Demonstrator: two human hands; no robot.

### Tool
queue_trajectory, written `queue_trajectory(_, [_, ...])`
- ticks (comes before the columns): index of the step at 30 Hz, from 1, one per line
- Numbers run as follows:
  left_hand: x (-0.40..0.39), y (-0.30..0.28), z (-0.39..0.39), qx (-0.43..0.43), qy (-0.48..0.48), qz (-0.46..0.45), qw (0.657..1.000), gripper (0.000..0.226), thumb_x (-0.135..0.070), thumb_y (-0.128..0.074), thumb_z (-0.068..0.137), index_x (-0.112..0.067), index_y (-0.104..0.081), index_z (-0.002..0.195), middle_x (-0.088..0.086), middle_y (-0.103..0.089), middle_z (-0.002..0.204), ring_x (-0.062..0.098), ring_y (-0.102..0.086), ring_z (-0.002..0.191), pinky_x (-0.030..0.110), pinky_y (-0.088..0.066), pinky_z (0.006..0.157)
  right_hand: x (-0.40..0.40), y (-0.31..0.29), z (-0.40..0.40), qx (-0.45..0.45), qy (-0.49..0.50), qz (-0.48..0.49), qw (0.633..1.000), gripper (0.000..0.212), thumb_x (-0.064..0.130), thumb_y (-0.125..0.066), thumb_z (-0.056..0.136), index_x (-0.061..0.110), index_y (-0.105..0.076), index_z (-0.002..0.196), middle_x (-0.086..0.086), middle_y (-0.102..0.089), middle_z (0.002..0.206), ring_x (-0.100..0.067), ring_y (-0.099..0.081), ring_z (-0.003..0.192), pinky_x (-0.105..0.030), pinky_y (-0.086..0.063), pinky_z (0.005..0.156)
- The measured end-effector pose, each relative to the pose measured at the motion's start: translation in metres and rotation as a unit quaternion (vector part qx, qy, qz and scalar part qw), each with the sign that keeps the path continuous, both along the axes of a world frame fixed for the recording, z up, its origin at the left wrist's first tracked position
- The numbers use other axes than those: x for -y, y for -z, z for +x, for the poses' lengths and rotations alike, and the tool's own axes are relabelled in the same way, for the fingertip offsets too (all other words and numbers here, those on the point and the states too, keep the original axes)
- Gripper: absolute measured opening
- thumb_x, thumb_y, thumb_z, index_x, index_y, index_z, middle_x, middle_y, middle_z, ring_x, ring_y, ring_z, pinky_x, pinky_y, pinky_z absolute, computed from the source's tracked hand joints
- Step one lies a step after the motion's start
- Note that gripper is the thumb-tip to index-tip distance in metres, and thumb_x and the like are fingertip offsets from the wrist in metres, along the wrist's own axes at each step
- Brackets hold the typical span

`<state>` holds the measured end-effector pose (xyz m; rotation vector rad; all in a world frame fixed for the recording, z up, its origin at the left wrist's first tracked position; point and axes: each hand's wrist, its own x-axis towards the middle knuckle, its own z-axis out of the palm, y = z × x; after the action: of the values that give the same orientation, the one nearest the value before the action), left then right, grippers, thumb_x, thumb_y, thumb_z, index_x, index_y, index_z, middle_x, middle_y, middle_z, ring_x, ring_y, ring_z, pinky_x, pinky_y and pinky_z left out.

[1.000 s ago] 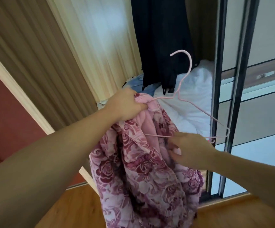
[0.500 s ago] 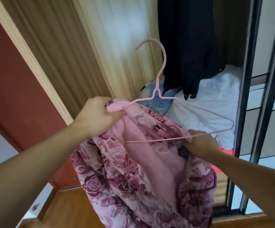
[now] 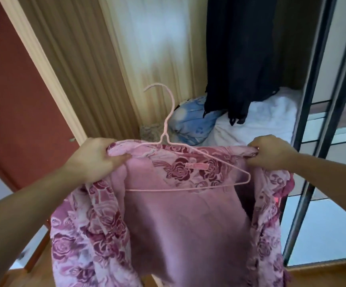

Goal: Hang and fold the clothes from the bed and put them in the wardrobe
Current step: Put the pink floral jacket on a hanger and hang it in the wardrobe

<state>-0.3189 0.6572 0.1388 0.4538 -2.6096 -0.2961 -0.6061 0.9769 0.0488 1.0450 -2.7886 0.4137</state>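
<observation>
Pale wood panels of the wardrobe (image 3: 151,59) fill the background, its dark-framed sliding door (image 3: 321,100) standing at the right. Inside hangs a black garment (image 3: 240,54), its lower hem touching a white bundle of bedding (image 3: 267,119), with a blue patterned bundle (image 3: 192,119) just beside that on the left. A red-brown door (image 3: 8,96) takes up the left edge, and wooden flooring (image 3: 323,274) shows at the bottom.

In front of the open wardrobe, held up and spread wide between both hands, is the pink rose-patterned garment (image 3: 188,224) — its plain pink inner side faces the camera, with floral front panels falling down on either side and a small pink label (image 3: 197,166) at the neck. Its lower part runs out of view at the bottom.

The left hand (image 3: 97,160) has its fingers curled round the garment's left shoulder, thumb pressed over the fabric. The right hand (image 3: 271,152) pinches the right shoulder in curled fingers.

A thin pink wire hanger (image 3: 188,189) sits within the neckline — its left end is hidden under the fabric by the left hand, while its right end and bottom bar lie bare against the pink lining, apart from the right hand. The hook rises above the collar, tilted a little leftward.
</observation>
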Motion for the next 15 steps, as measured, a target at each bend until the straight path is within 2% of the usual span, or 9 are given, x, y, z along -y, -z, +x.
queue_trajectory(2, [-0.001, 0.004, -0.005, -0.012, -0.023, -0.016, 1.0, 0.022, -0.033, -0.073, 0.082, -0.027, -0.061, 0.064, -0.013, -0.059, 0.057, 0.01, -0.063, 0.066, 0.024, -0.041, 0.055, 0.005, -0.008, 0.003, -0.03, 0.016, 0.011, 0.999, 0.026, 0.049, -0.063, 0.071, 0.027, -0.055, 0.059, 0.004, -0.058, 0.069, -0.02, -0.057, 0.069, -0.024, -0.033, 0.051])
queue_trajectory(3, [-0.004, 0.005, -0.008, -0.013, -0.035, -0.022, 0.999, 0.02, -0.036, -0.071, 0.083, -0.025, -0.063, 0.068, -0.011, -0.059, 0.062, 0.021, -0.064, 0.072, 0.028, -0.041, 0.059, 0.009, -0.013, 0.005, -0.046, 0.028, 0.015, 0.998, 0.027, 0.049, -0.061, 0.071, 0.025, -0.055, 0.059, 0.003, -0.057, 0.068, -0.022, -0.058, 0.068, -0.024, -0.034, 0.051])
queue_trajectory(5, [-0.009, 0.006, -0.016, -0.009, -0.053, -0.037, 0.998, 0.021, -0.041, -0.067, 0.084, -0.024, -0.062, 0.072, -0.002, -0.059, 0.068, 0.032, -0.063, 0.079, 0.03, -0.042, 0.063, 0.016, -0.024, 0.009, -0.071, 0.052, 0.029, 0.996, 0.024, 0.045, -0.059, 0.073, 0.024, -0.055, 0.063, 0.001, -0.055, 0.07, -0.025, -0.057, 0.068, -0.026, -0.035, 0.054])
queue_trajectory(8, [-0.018, 0.008, -0.025, -0.007, -0.067, -0.04, 0.997, 0.03, -0.049, -0.059, 0.083, -0.02, -0.067, 0.083, 0.008, -0.069, 0.083, 0.036, -0.064, 0.085, 0.036, -0.051, 0.069, 0.024, -0.045, 0.017, -0.097, 0.065, 0.067, 0.991, 0.014, 0.039, -0.057, 0.073, 0.024, -0.056, 0.072, -0.002, -0.056, 0.078, -0.026, -0.054, 0.071, -0.028, -0.036, 0.057])
queue_trajectory(11, [-0.034, 0.012, -0.034, 0.007, -0.065, -0.053, 0.996, 0.045, -0.058, -0.049, 0.08, -0.019, -0.068, 0.092, 0.011, -0.07, 0.092, 0.037, -0.064, 0.088, 0.04, -0.054, 0.073, 0.037, -0.07, 0.031, -0.113, 0.047, 0.078, 0.989, 0.013, 0.032, -0.054, 0.073, 0.023, -0.06, 0.08, -0.001, -0.052, 0.076, -0.026, -0.053, 0.072, -0.029, -0.037, 0.06])
queue_trajectory(15, [-0.055, 0.015, -0.051, -0.018, -0.061, -0.049, 0.997, 0.035, -0.052, -0.054, 0.085, -0.019, -0.064, 0.091, 0.012, -0.068, 0.094, 0.039, -0.063, 0.088, 0.036, -0.051, 0.069, 0.06, -0.1, 0.057, -0.074, 0.043, 0.022, 0.996, 0.017, 0.028, -0.055, 0.069, 0.022, -0.063, 0.082, -0.002, -0.057, 0.078, -0.028, -0.055, 0.072, -0.03, -0.041, 0.063])
